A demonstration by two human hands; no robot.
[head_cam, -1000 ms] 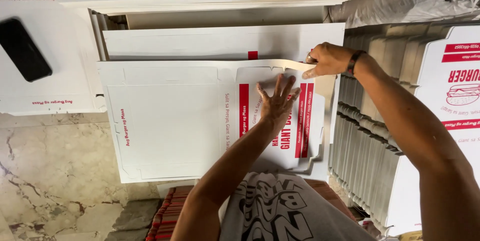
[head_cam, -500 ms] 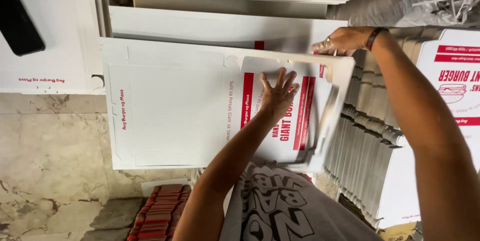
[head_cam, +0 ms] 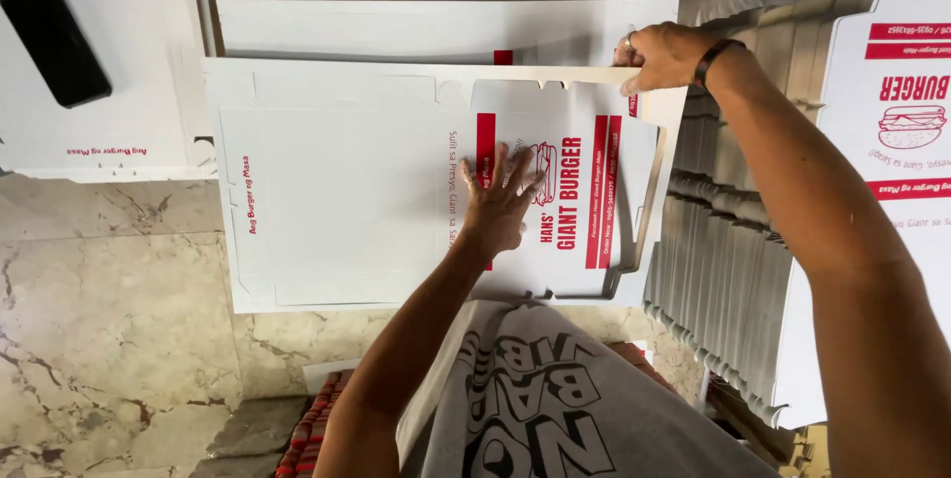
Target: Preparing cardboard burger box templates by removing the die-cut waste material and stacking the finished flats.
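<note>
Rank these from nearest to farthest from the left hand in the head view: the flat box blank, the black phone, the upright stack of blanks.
1. Flat box blank: directly under the left hand, touching.
2. Upright stack of blanks: off to the right.
3. Black phone: far upper left, lying on another white sheet.

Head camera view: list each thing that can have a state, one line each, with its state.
Flat box blank: unfolded, lying flat, far edge flap lifted.
Left hand: open, palm pressed on the blank.
Right hand: pinching the blank's far flap.
Phone: screen dark, lying on white card.
Stacked blanks: flat, unfolded, standing on edge.
</note>
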